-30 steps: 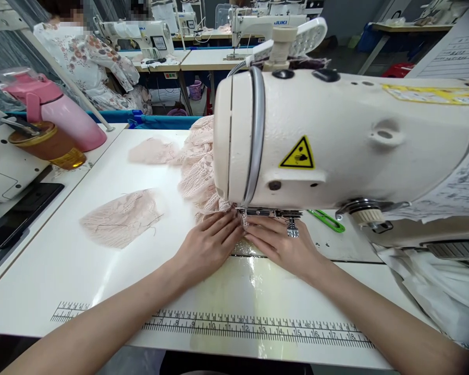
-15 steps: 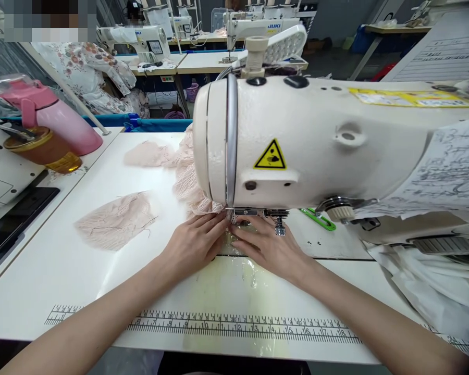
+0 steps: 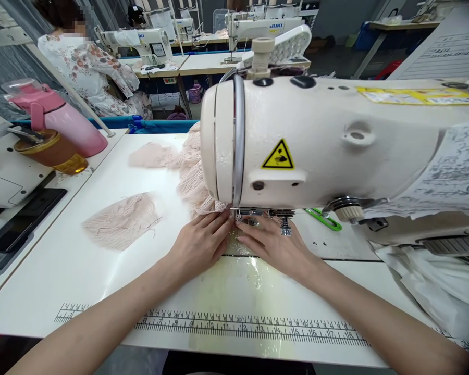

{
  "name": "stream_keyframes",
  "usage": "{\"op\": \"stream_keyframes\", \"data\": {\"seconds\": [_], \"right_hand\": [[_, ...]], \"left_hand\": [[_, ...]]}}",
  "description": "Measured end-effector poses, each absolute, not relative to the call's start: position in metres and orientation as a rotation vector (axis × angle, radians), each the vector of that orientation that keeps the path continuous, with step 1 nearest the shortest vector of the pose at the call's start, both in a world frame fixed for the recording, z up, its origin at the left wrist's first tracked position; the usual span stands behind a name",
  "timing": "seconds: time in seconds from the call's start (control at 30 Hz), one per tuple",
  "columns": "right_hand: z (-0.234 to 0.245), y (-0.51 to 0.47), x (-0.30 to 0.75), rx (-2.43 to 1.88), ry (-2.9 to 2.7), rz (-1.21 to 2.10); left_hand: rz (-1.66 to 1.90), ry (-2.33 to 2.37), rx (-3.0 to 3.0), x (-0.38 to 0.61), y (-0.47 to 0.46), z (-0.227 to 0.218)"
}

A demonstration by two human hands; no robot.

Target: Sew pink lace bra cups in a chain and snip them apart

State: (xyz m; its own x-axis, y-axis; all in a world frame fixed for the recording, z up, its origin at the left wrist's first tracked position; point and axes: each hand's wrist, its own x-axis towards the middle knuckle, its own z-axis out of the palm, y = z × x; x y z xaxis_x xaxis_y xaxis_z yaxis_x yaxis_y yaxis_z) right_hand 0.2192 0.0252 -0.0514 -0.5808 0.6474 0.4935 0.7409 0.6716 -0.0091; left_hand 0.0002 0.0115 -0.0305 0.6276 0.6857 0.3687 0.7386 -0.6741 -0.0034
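Pale pink lace fabric (image 3: pixel 195 182) lies bunched left of and under the head of a white sewing machine (image 3: pixel 316 151). My left hand (image 3: pixel 203 239) rests on the bed, fingers stretched forward and close together, tips on the lace's near edge beside the presser foot area (image 3: pixel 238 214). On the other side, my right hand (image 3: pixel 283 247) lies flat with fingers spread, its thumb and forefinger pointing toward the needle area. Metal parts hide some right fingertips. Thin lace trim shows between the hands. A separate lace piece (image 3: pixel 121 221) with loose threads lies flat to the left.
A printed ruler (image 3: pixel 226 325) runs along the front edge. Green snips (image 3: pixel 324 220) lie under the machine arm. White fabric (image 3: pixel 433 281) is piled at right. A pink bottle (image 3: pixel 70 122), amber cup (image 3: pixel 54 151) and phone (image 3: pixel 27 219) stand left. Another person (image 3: pixel 82 73) sits beyond.
The whole view has shifted slightly, so the machine and table appear farther right. Both hands stay by the needle area, with the lace in nearly the same place.
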Motion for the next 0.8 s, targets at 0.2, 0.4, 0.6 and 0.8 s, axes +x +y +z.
{"op": "stream_keyframes", "data": {"seconds": [0.2, 0.4, 0.6, 0.8], "right_hand": [[-0.0565, 0.0257, 0.2209, -1.081, -2.4, -0.374], [-0.0565, 0.025, 0.2205, -1.095, -2.424, -0.443], [-0.0555, 0.0247, 0.2186, -1.094, -2.436, -0.433], [-0.0547, 0.0252, 0.2213, -1.087, -2.444, -0.532]], "left_hand": [[-0.509, -1.168, -2.682, 0.0014, 0.0113, -0.0298], [-0.505, -1.126, -2.648, 0.0021, 0.012, -0.0287], [-0.504, -1.097, -2.63, 0.0023, 0.0121, -0.0287], [-0.504, -1.093, -2.627, 0.0033, 0.0123, -0.0294]]}}
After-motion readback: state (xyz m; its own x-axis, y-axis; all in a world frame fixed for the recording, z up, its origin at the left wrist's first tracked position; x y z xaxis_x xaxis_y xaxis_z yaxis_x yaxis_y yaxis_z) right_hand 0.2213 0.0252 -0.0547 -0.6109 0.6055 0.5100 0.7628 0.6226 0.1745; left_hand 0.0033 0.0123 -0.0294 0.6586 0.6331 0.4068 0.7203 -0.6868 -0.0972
